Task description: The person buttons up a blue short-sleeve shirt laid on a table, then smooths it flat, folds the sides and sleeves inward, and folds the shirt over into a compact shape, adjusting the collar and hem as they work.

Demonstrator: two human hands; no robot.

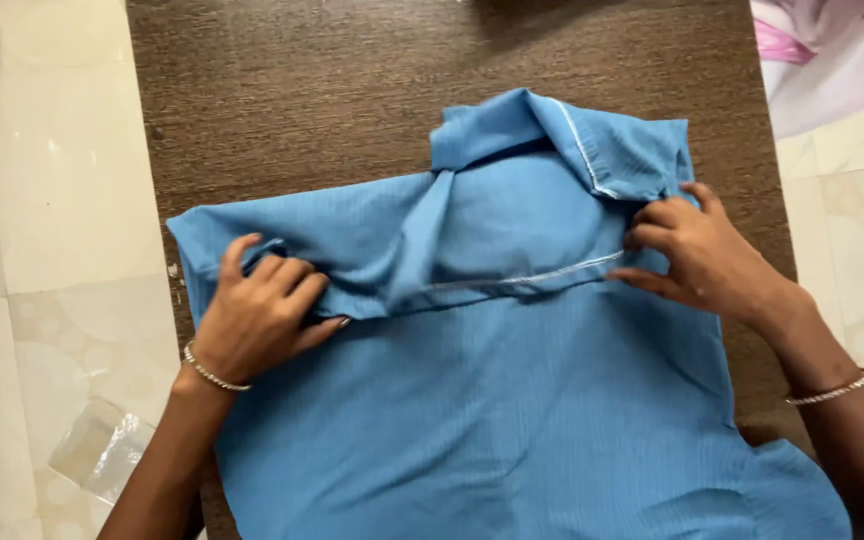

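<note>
Blue shirt [512, 400] lies flat on the table [302, 90]. Left hand [257, 320], at 9 o'clock, and right hand [702, 250], at 3 o'clock, pinch its folded edge; equal tension should keep that fold straight.

Both forearms are bare, with no sleeves showing. The left hand [257, 315] wears a thin beaded metal bracelet [214, 377] at the wrist, silver-gold in tone. The right hand [707, 255] wears a similar slim bangle [832, 391] further up the forearm. The fingernails look longish, with no rings visible on the fingers.
</note>
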